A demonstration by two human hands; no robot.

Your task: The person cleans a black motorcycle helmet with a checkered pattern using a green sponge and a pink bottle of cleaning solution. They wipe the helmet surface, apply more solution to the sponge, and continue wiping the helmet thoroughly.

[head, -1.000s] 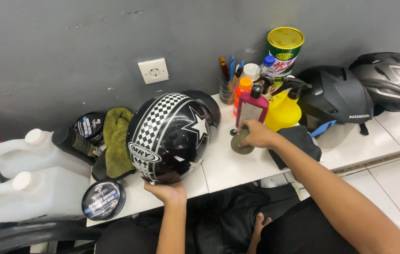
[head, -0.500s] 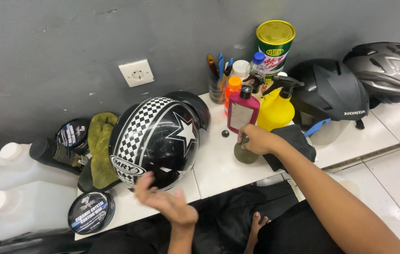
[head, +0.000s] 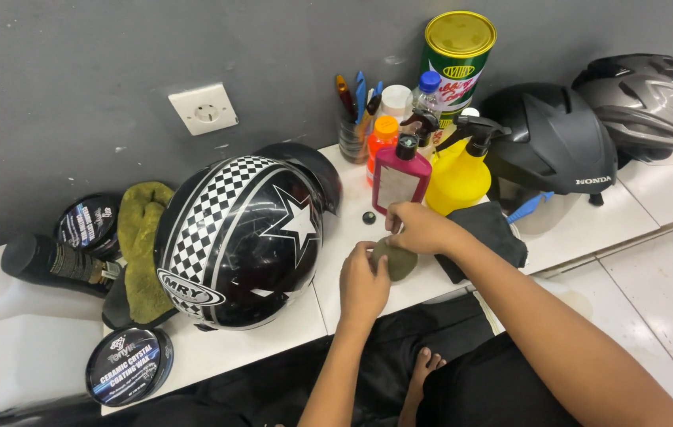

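Applicator pad (head: 396,261), a small, round, olive-drab one, sat between your two hands just right of the checkered helmet (head: 241,241), at the front edge of the white counter (head: 218,348). Your left hand (head: 362,285) had its fingers (head: 374,261) curled against the pad's left side, and your right hand (head: 419,228) closed its fingers over the top of it, so most of the pad was covered and only its lower right face showed. It looked dull and soft, with no sheen.

Around the helmet you had plenty close by. A magenta bottle (head: 400,178) with a black cap stood just behind your right hand, and a small black cap (head: 369,217) lay loose on the counter between that bottle and the helmet. A yellow spray bottle (head: 460,174) stood further right of the helmet, with a dark folded cloth (head: 488,237) in front of it, under your right forearm. Left of the helmet lay a green microfibre cloth (head: 143,253), and in front of that a round black tin (head: 129,365). Well to the right of the helmet stood a matte black helmet (head: 554,142).
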